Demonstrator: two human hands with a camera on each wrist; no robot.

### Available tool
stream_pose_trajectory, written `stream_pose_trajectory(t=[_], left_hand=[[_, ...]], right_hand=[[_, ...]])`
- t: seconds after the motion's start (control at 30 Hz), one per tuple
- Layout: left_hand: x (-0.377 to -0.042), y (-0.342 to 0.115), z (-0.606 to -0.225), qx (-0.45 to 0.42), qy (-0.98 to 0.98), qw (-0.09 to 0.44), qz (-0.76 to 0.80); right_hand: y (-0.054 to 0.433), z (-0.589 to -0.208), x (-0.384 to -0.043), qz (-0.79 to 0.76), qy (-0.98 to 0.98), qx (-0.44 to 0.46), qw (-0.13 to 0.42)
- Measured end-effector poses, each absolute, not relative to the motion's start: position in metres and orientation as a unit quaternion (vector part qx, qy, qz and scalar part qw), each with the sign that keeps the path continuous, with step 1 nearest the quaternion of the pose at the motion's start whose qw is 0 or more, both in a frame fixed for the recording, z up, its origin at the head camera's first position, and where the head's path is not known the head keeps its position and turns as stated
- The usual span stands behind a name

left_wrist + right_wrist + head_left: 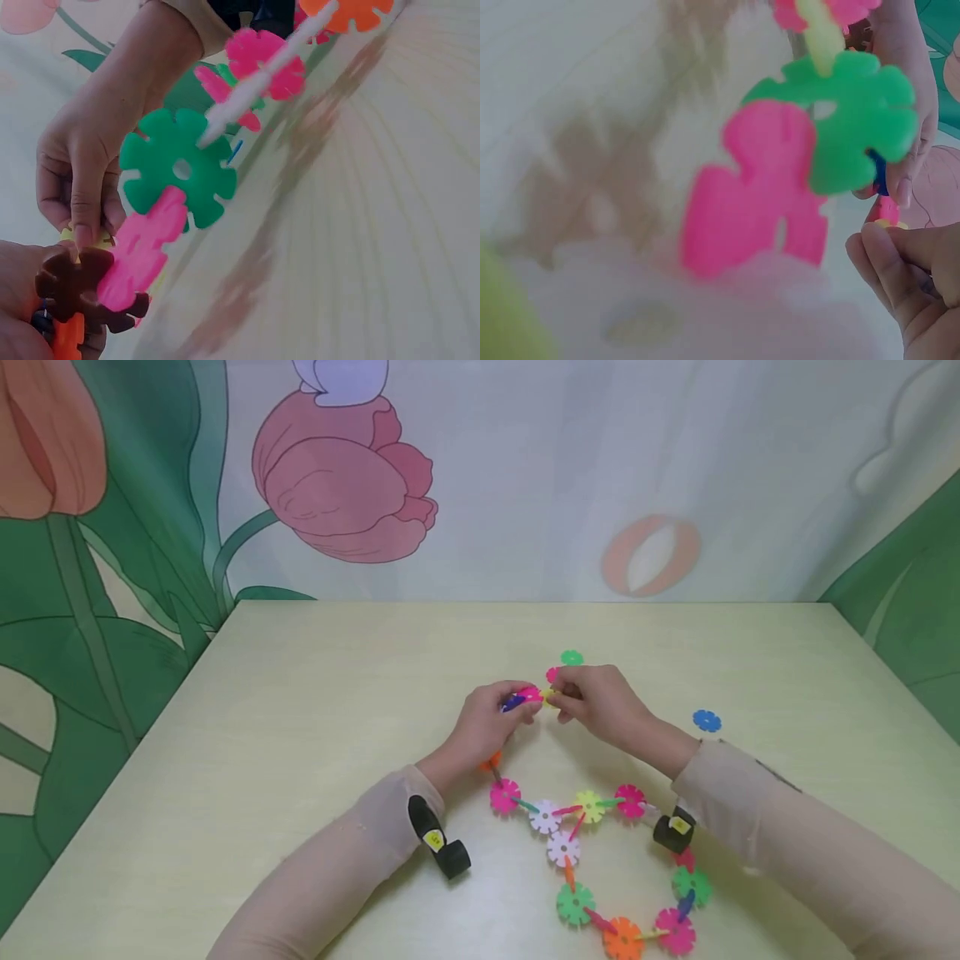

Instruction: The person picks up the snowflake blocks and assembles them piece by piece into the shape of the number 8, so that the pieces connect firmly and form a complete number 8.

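Note:
My left hand (480, 718) grips the end of a chain of notched plastic snowflake discs, with a dark blue disc (513, 702) and a pink disc (530, 693) showing at its fingertips. Facing it, my right hand (603, 703) pinches a yellow snowflake disc (549, 697) that meets the pink one. Whether the two are slotted together I cannot tell. In the left wrist view, a brown disc (75, 281), an edge-on pink disc and a green disc (165, 154) hang linked close to the left hand. From there the chain runs down toward the table.
The joined discs form a loop on the pale table (337, 668), partly under the right forearm, including an orange disc (622, 938). A green disc (572, 657) and a pink disc (553, 674) lie beyond the right hand. A blue disc (707, 721) lies farther right.

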State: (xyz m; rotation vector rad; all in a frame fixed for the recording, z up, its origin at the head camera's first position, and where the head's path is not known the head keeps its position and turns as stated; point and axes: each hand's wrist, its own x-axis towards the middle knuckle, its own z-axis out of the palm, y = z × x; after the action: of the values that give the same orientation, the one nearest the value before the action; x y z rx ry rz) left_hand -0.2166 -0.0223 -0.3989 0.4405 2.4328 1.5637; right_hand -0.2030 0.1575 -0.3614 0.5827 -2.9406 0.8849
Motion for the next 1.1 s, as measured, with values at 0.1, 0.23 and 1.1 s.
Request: stream_pose_trajectory(t=[0.1, 0.23, 1.1], left_hand=[[-0.216, -0.021, -0.398, 0.151, 0.827, 0.108, 0.53], [-0.216, -0.022, -0.4, 0.146, 0.831, 0.106, 0.526], [-0.216, -0.019, -0.401, 0.127, 0.838, 0.08, 0.525]], right_hand=[[0.158, -0.36, -0.202, 0.276, -0.94, 0.199, 0.011], [0.154, -0.359, -0.204, 0.267, -0.941, 0.207, 0.005], [0.165, -0.36, -0.214, 0.352, -0.924, 0.133, -0.062]])
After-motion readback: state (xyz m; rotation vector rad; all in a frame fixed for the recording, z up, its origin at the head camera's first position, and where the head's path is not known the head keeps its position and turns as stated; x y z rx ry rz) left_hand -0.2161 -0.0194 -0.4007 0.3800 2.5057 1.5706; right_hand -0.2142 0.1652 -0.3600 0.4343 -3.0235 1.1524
